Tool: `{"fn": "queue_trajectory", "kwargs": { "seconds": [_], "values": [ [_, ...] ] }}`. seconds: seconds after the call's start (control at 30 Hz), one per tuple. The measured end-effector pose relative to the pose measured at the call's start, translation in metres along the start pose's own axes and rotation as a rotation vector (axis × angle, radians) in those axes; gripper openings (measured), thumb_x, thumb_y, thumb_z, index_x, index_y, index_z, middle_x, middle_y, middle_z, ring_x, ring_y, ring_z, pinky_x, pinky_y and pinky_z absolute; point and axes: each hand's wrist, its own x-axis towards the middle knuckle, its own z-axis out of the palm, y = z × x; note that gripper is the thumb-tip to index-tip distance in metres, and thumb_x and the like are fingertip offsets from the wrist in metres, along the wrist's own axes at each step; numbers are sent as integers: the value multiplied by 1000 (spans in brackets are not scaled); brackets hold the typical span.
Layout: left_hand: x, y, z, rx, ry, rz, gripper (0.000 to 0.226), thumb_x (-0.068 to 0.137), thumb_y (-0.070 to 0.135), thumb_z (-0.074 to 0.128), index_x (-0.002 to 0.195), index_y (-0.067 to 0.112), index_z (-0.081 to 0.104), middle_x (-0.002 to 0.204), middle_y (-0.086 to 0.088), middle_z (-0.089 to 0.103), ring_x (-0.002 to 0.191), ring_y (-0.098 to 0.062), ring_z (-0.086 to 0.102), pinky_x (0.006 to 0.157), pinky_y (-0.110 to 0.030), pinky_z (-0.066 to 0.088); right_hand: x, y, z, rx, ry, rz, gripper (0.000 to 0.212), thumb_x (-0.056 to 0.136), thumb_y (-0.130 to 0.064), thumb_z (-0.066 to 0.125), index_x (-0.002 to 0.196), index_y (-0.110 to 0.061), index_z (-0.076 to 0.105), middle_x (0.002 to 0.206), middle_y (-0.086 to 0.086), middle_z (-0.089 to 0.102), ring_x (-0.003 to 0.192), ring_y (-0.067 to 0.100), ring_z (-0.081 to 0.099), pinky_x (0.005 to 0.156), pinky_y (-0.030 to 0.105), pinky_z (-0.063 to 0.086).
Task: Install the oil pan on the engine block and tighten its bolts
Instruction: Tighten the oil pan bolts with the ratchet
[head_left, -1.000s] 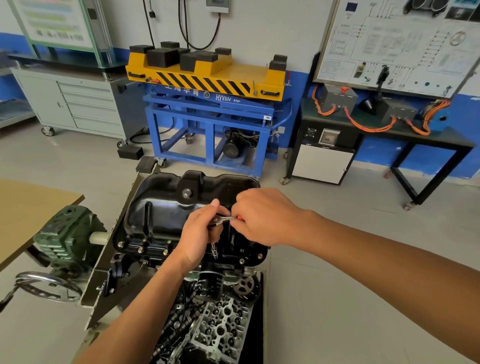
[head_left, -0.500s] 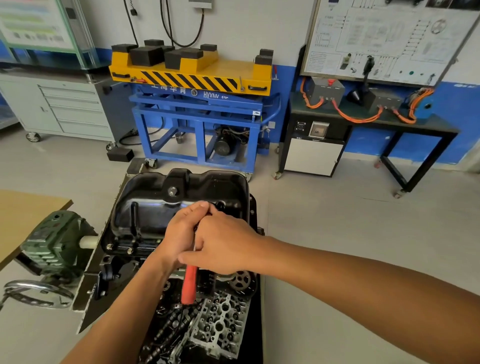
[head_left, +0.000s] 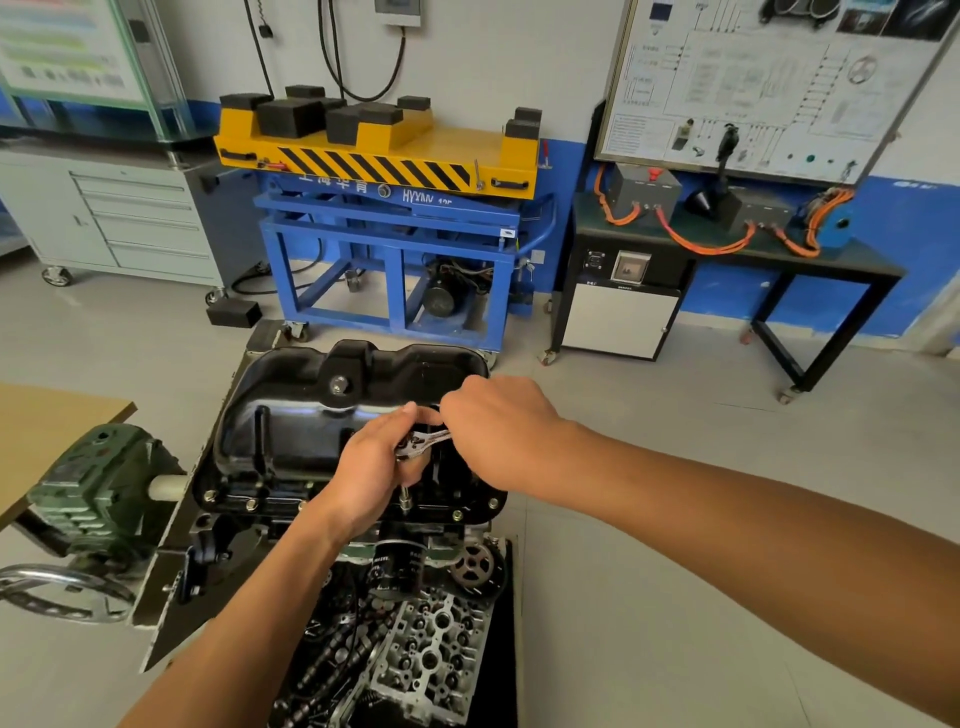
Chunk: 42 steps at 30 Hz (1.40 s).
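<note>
The oil pan (head_left: 311, 431) sits upturned on the engine block (head_left: 291, 525), its flange lying along the block's near edge, where several bolts (head_left: 250, 503) show. The left hand (head_left: 369, 473) has its grip curled round the head of the ratchet (head_left: 423, 441), steadying the extension (head_left: 405, 499) that drops to a bolt towards the near right corner. The right hand (head_left: 498, 431) is closed over the handle end.

The main risk, as I judge it, is the socket riding off the bolt head. The extension is long, and a sideways pull on the handle could tilt it, rounding the head or letting the tool slip so that knuckles strike the pan. Drawing this bolt down hard before the others are snug could also seat the flange unevenly.

The handle is almost wholly hidden inside the right hand's grip. The socket seems to be on the bolt, but the spot is too small and dark to be sure. The far flange and its bolts lie behind the pan's body, and the block itself is mostly covered.
</note>
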Motion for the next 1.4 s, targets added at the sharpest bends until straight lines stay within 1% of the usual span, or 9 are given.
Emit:
{"fn": "queue_trajectory", "kwargs": {
  "seconds": [0.1, 0.17, 0.3, 0.5, 0.57, 0.67, 0.83, 1.07, 1.4],
  "values": [
    [-2, -3, -2, 42, -82, 55, 52, 108, 45, 29, 90, 20, 71, 51, -2, 30, 50, -17, 22, 54, -32, 21, 4, -4, 11, -13, 18, 12, 32, 87, -2, 55, 68, -20, 36, 64, -1, 32, 53, 20, 35, 46, 29, 20],
    [-4, -2, -5, 37, -114, 59, 53, 102, 57, 35, 89, 18, 69, 51, 0, 26, 50, -16, 19, 54, -33, 20, 9, -4, 14, 15, 15, 9, 14, 88, -1, 53, 92, -15, 55, 74, 4, 45, 68, 25, 43, 50, 34, 32],
    [-6, -1, -6, -1, -151, 72, 45, 100, 63, 36, 96, 39, 73, 56, -6, 24, 49, -17, 18, 55, -37, 16, 24, -1, 20, 174, 25, -103, 36, 89, 1, 51, 121, -15, 55, 101, 5, 54, 92, 26, 55, 61, 40, 44],
    [-3, 0, -14, -113, -126, 54, 57, 92, 69, 46, 91, 20, 75, 89, -27, 46, 45, -15, 19, 52, -34, 18, 44, 12, 24, 255, -2, -214, 37, 99, -37, 56, 134, -28, 53, 109, -3, 56, 103, 19, 52, 78, 42, 50],
    [-3, -2, -14, -50, -139, 58, 64, 94, 67, 45, 92, 9, 72, 61, -11, 45, 46, -16, 21, 54, -35, 20, 43, 16, 25, 177, 25, -235, 37, 99, -40, 52, 135, -28, 53, 106, -7, 53, 96, 14, 46, 70, 38, 46],
    [-6, -5, -12, 59, -18, 88, 57, 92, 62, 53, 76, 9, 69, 47, 1, 35, 48, -16, 28, 56, -33, 26, 38, 21, 22, 71, 39, -216, 27, 100, -36, 49, 121, -24, 60, 101, -7, 48, 99, 15, 43, 66, 33, 34],
    [-1, -3, -11, 10, 211, 94, 41, 102, 38, 47, 80, 17, 74, 47, 4, 41, 45, -12, 32, 50, -25, 33, 17, 21, 10, 48, 10, -155, 25, 101, -32, 45, 85, -18, 59, 87, -5, 42, 89, 20, 48, 65, 36, 39],
    [4, 1, 0, 48, 184, 134, 44, 106, 20, 48, 69, 22, 71, 60, -3, 54, 53, -9, 47, 51, -20, 41, -11, -10, 5, 315, 7, -86, 41, 89, -37, 62, 56, -23, 41, 54, -6, 46, 59, 21, 55, 64, 38, 53],
    [0, 0, 5, -14, 65, 66, 50, 107, 20, 40, 66, 25, 69, 59, 3, 56, 54, -9, 49, 52, -22, 42, -16, -19, 8, 353, -38, -77, 48, 87, -41, 69, 50, -21, 44, 51, -5, 44, 52, 7, 40, 56, 34, 49]
  ]
}}
